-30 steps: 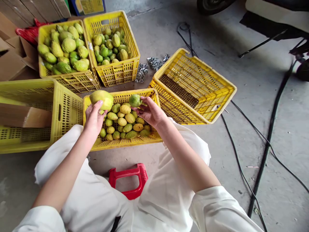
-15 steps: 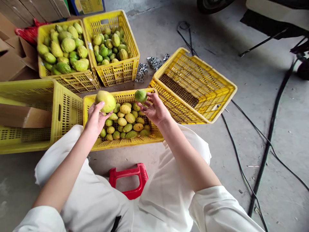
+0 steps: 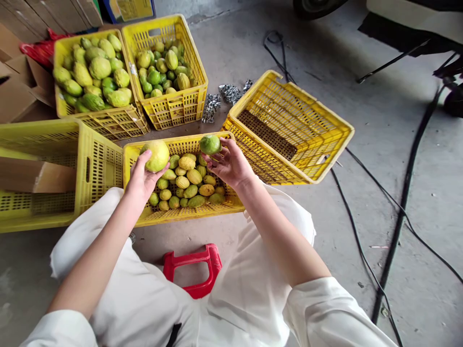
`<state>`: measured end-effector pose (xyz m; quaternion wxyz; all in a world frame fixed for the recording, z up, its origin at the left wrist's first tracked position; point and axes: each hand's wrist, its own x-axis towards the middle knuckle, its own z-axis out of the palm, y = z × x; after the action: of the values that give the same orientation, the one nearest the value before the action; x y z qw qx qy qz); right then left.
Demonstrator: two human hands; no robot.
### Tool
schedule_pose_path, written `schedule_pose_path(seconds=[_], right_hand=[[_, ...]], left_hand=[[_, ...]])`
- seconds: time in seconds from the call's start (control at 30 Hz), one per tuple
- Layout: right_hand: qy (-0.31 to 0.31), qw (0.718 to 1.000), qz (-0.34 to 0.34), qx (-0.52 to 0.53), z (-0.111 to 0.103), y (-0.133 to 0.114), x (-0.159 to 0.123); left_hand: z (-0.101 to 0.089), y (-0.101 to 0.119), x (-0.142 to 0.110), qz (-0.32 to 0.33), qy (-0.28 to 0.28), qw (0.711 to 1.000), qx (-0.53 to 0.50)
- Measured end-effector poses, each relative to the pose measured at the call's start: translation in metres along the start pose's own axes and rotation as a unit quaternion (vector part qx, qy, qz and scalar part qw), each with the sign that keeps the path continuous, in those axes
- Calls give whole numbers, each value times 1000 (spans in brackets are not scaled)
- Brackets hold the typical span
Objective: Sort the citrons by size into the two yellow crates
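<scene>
My left hand (image 3: 140,177) is closed around a large yellow citrus fruit (image 3: 157,155), lemon-like, with the thumb on its left side. My right hand (image 3: 231,163) holds a smaller green citrus fruit (image 3: 210,144) at its fingertips, palm turned partly up. Both fruits are held above a yellow plastic crate (image 3: 173,220) between my knees. Inside that crate lie several small yellow-green fruits (image 3: 194,177), some with brown marks. My fingers partly hide the undersides of the held fruits.
Behind stand two yellow crates (image 3: 181,103) (image 3: 104,124) of larger green and yellow fruit. A crate with cardboard (image 3: 56,177) is at left; another crate (image 3: 275,154) tilts at right. A red stool (image 3: 213,262) lies between my legs. Black cables (image 3: 403,207) cross the floor near a parked vehicle (image 3: 415,29).
The large yellow fruit has turned in my left hand, showing a rounder side. The green fruit has turned slightly in my right hand. Both hands stay nearly in place.
</scene>
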<state>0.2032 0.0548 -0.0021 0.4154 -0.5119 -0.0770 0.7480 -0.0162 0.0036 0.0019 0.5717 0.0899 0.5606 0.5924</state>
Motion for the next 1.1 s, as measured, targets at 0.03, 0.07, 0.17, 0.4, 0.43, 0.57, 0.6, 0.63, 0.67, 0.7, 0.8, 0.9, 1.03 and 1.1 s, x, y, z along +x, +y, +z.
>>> schedule_pose_path(seconds=[0.03, 0.07, 0.17, 0.4, 0.43, 0.57, 0.6, 0.63, 0.67, 0.7, 0.8, 0.9, 1.03, 1.1], right_hand=[[-1, 1000, -1, -2, 0, 0, 0], [-3, 1000, -5, -6, 0, 0, 0], [-11, 999, -28, -23, -3, 3, 3], [-23, 999, -43, -24, -7, 7, 11], [-30, 999, -36, -18, -8, 7, 11], [-66, 997, -37, -17, -9, 5, 10], [-72, 996, -40, -21, -9, 4, 9], [-77, 996, -41, -23, -9, 4, 8], [-81, 996, -41, -26, -9, 3, 7], [-85, 995, -41, -29, -8, 3, 6], [-88, 994, -46, -34, -7, 3, 5], [-72, 994, -65, -41, -7, 4, 5], [-73, 993, -81, -53, -6, 6, 5], [-80, 992, -81, -55, -7, 6, 4]], left_hand=[[-1, -1, 1, 1, -2, 1000, 4], [-2, -2, 1, 2, -2, 1000, 11], [-3, -4, 3, 0, 2, 999, 32], [-6, -8, 7, 3, 5, 999, 34], [-7, -9, 8, 7, 3, 999, 37], [-11, -12, 13, 27, -14, 998, 57], [-11, -12, 14, 32, -19, 997, 64], [-12, -13, 14, 36, -24, 997, 70], [-12, -13, 14, 39, -28, 996, 76], [-12, -13, 15, 41, -32, 995, 81], [-13, -13, 17, 45, -32, 995, 89], [-14, -14, 21, 51, -19, 994, 98], [-13, -14, 22, 65, -10, 993, 100], [-11, -13, 20, 69, -16, 992, 102]])
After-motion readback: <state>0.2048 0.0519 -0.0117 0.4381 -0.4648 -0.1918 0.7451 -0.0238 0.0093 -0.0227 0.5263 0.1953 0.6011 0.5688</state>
